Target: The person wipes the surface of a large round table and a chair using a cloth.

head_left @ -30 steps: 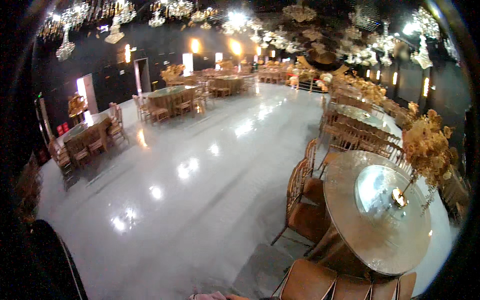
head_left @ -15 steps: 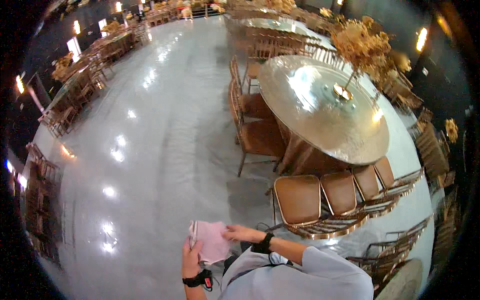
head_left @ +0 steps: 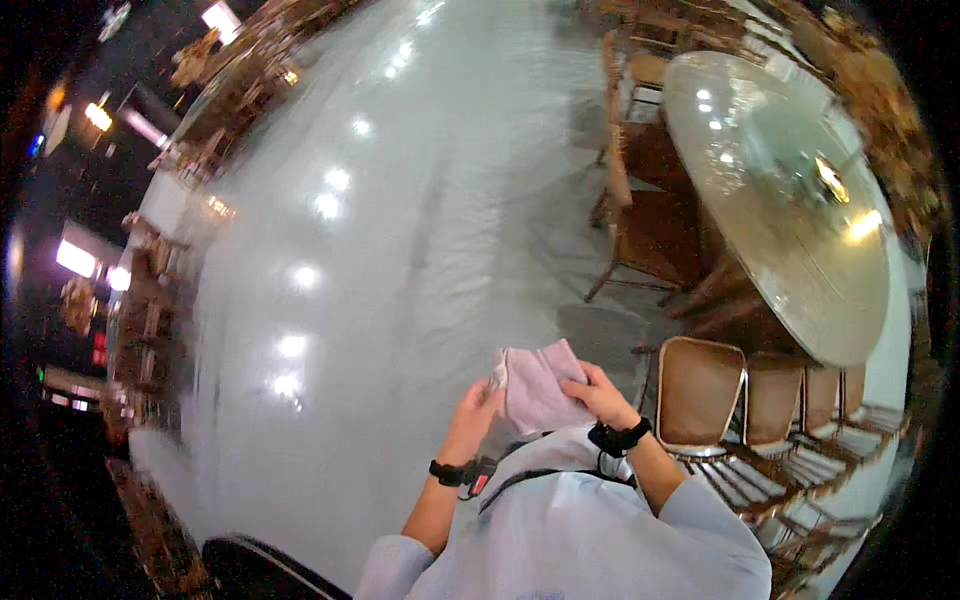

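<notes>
Holding folded pink cloth mid-air just ahead of torso: L hand at its 9, R hand at its 3, both grips grasping it. Blk wrist straps on both arms. Chg: 1 s ago only pinkish scrap at lower rim; now cloth + both hands in full view, so attn prob. on two-handed work w/ cloth. Near-square; long axis hard to call, approx. 12–6, far edge toward 12, tipped slightly to 11. Beyond: brown-seated chairs at cloth's 3; round tabletop at 2, brassy piece on it; glossy floor at 11; far tables, blurred, betw. 10 & 11.
</notes>
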Motion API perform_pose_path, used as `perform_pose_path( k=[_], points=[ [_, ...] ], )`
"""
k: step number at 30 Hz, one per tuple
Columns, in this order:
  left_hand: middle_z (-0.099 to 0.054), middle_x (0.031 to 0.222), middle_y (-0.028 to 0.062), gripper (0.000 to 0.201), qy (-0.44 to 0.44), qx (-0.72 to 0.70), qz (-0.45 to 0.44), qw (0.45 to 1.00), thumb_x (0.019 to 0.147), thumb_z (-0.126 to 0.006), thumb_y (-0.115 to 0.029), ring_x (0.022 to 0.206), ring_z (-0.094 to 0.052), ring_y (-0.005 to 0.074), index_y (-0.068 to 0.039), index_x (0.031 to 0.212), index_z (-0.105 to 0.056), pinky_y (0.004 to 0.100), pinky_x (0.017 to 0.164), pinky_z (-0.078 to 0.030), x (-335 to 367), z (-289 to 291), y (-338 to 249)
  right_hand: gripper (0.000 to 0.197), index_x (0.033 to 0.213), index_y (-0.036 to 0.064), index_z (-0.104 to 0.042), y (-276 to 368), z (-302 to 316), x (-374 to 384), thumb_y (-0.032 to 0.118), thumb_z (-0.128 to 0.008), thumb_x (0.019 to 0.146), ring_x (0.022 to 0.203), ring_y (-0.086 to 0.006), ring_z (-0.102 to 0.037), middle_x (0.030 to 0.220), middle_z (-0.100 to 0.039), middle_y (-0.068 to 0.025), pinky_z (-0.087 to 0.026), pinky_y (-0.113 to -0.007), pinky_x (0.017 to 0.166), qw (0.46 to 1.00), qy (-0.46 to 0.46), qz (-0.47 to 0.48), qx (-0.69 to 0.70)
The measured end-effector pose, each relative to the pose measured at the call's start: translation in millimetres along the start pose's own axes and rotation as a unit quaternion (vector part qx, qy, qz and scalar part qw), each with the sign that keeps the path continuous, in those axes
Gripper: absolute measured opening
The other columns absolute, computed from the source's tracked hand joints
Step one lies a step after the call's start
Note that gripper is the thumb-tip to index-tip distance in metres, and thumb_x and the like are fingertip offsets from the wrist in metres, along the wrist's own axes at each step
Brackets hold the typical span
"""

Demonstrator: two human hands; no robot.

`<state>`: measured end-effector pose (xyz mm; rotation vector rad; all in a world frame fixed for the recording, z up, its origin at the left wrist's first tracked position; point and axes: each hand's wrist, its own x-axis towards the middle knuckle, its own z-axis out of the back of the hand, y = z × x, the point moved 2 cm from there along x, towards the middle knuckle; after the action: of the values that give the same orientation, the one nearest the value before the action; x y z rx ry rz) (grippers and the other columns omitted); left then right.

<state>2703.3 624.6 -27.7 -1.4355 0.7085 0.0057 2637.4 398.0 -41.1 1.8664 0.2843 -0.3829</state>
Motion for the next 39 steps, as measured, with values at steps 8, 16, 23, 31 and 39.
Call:
perform_pose_path(
  k=[8,16,23,31,39],
  points=[
    [-0.061,0.090,0.0037,0.021,-0.124,-0.190,0.074,0.971,0.088,-0.056,-0.016,0.081,-0.059,0.0130,-0.001,0.103,-0.058,0.0262,0.074,-0.048,48,31,-45,0.036,0.116,-0.0005,-0.059,77,-4,99,0.019,-0.062,0.086,0.089,-0.0120,-0.057,0.099,-0.063,-0.0033,-0.046,-0.027,0.080,0.993,0.101,0.014,-0.064],
    [-0.061,0.101,0.0074,0.039,-0.143,-0.037,-0.033,0.988,0.092,-0.056,-0.023,0.095,-0.059,0.0152,0.000,0.124,-0.051,0.0276,0.084,-0.047,143,61,-46,0.028,0.108,-0.0011,-0.062,93,-23,186,0.022,-0.059,0.091,0.081,-0.0089,-0.053,0.090,-0.063,-0.0003,-0.046,-0.027,0.074,0.959,0.174,0.020,-0.221],
    [-0.061,0.098,0.0048,0.031,0.012,0.001,-0.089,0.996,0.094,-0.056,-0.026,0.090,-0.053,0.0123,-0.002,0.114,-0.057,0.0269,0.080,-0.044,234,110,-118,0.031,0.099,-0.0013,-0.063,165,-49,264,0.028,-0.059,0.091,0.071,-0.0083,-0.049,0.076,-0.058,0.0004,-0.043,-0.026,0.063,0.956,0.175,0.053,-0.231],
    [-0.058,0.079,-0.0004,0.024,0.027,0.123,-0.103,0.987,0.091,-0.059,-0.024,0.071,-0.049,0.0086,0.000,0.092,-0.062,0.0263,0.063,-0.043,339,162,-208,0.033,0.103,-0.0015,-0.061,205,-30,358,0.029,-0.057,0.093,0.075,-0.0084,-0.047,0.078,-0.056,0.0038,-0.040,-0.025,0.070,0.978,0.028,0.110,-0.173],
    [-0.055,0.074,0.0020,0.026,0.010,0.142,-0.088,0.986,0.088,-0.062,-0.025,0.065,-0.047,0.0100,0.001,0.093,-0.060,0.0264,0.058,-0.042,413,180,-299,0.037,0.101,-0.0030,-0.063,249,-24,476,0.033,-0.060,0.091,0.083,-0.0071,-0.052,0.089,-0.062,0.0005,-0.043,-0.024,0.073,0.993,0.100,0.009,-0.059]
  ],
)
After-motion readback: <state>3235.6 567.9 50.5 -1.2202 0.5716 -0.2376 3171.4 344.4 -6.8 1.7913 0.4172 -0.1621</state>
